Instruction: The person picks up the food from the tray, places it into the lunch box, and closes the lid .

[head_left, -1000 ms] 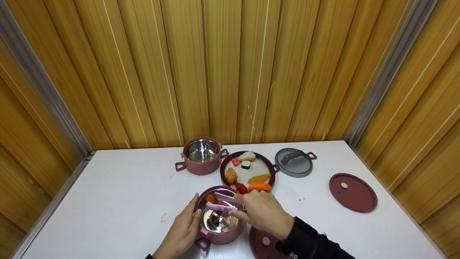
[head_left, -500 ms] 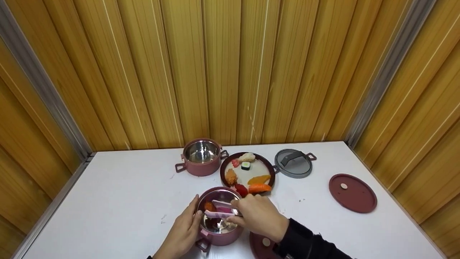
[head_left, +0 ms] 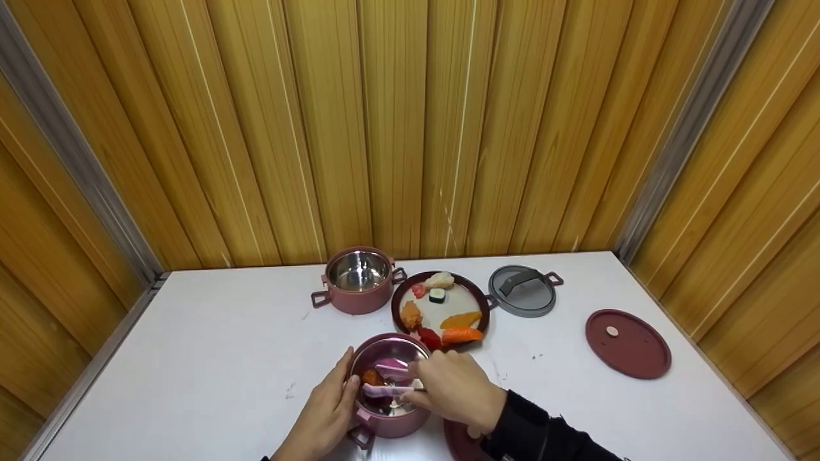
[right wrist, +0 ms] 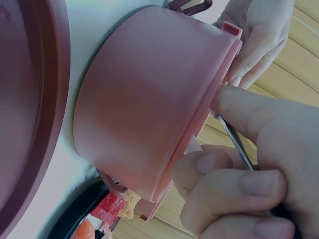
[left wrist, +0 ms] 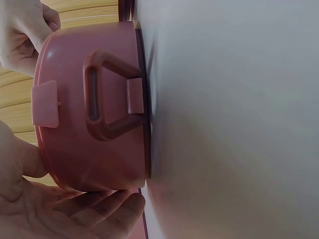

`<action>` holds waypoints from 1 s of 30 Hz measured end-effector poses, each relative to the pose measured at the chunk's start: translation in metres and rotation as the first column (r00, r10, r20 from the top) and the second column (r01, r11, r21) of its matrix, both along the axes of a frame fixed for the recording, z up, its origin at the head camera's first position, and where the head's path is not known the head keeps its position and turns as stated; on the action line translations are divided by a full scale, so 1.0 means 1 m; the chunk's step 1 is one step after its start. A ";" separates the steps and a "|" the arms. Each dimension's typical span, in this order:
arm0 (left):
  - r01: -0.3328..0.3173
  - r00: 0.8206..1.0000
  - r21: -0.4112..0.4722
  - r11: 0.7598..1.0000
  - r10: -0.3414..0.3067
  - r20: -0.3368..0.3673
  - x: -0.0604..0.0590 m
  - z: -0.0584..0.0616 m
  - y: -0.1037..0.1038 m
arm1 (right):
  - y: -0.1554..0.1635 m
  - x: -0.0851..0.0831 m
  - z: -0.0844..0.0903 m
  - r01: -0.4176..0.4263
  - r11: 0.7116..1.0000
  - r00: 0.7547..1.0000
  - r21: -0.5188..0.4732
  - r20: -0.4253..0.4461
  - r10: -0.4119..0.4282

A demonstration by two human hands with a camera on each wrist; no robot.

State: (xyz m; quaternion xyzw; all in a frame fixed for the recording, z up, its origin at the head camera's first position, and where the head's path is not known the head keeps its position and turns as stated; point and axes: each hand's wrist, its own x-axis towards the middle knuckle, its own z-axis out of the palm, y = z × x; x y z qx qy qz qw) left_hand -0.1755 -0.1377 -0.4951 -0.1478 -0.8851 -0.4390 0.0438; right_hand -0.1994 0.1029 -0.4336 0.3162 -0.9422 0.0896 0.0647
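In the head view a pink pot [head_left: 392, 425] with a shiny steel inside stands near the table's front. My left hand [head_left: 325, 406] holds its left side, thumb at the rim and fingers along the outer wall. My right hand [head_left: 456, 390] grips light pink tongs [head_left: 387, 389] whose tips reach inside the pot. An orange-brown food piece [head_left: 372, 377] lies by the tong tips. A bright magenta patch [head_left: 389, 363] shows beside the far tong arm; its kind is unclear. In the right wrist view fingers and thumb curl round the tongs' metal arm [right wrist: 234, 139].
Behind sits a second pink pot [head_left: 360, 298]. Beside it, a round plate [head_left: 442, 314] bears several toy-like food pieces, including a small sushi roll [head_left: 437, 295]. A grey lid [head_left: 524, 298] lies right of it, a dark red lid [head_left: 628, 349] farther right, another red lid [head_left: 460, 440] under the right forearm.
My right hand and the tongs have shifted slightly toward me inside the pot. The magenta patch now shows at the tongs' far arm, not between the arms. My left hand stays put.
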 end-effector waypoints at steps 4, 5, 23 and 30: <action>-0.010 1.000 -0.008 1.000 0.010 -0.004 0.001 0.000 0.000 | -0.001 0.000 0.000 0.008 1.000 1.000 -0.002 0.012 -0.008; -0.010 1.000 -0.010 1.000 0.010 -0.008 0.001 0.000 0.001 | 0.000 0.000 0.000 0.008 1.000 1.000 -0.005 0.016 -0.008; -0.004 1.000 -0.002 1.000 0.004 0.001 0.000 0.000 -0.001 | -0.004 0.001 0.001 0.018 0.999 1.000 0.036 -0.021 -0.017; -0.012 1.000 -0.004 1.000 0.012 0.002 0.001 0.000 0.000 | -0.004 0.001 0.000 0.028 0.998 0.999 0.049 -0.025 -0.027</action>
